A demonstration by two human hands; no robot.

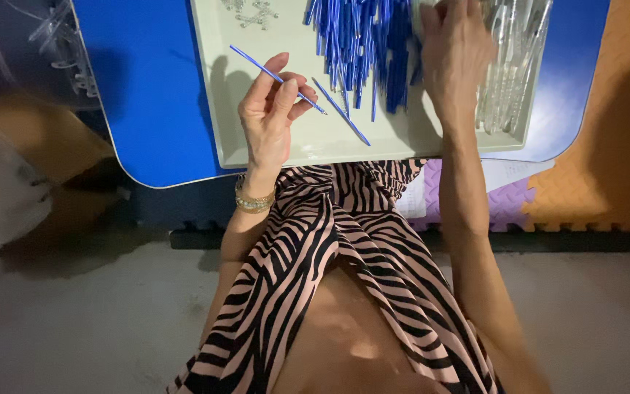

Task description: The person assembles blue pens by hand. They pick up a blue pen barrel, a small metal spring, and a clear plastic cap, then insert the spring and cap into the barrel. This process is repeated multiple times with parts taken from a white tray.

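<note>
Holding thin blue pen refill (275, 76) between fingers, left hand (271, 109) hovers over pale green tray (315, 142). Right hand (455, 51) rests on pile of blue refills (362, 44), fingers bent; grip hidden, cannot tell. Clear pen tubes (512, 58) lie just beside. One loose refill (343, 113) on tray. Tray sits on blue worktop (147, 95).

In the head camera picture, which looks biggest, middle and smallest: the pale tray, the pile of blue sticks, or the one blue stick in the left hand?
1. Pale tray
2. Pile of blue sticks
3. Single blue stick held in the left hand

All lie at about the same distance, so the order looks sure.
</note>
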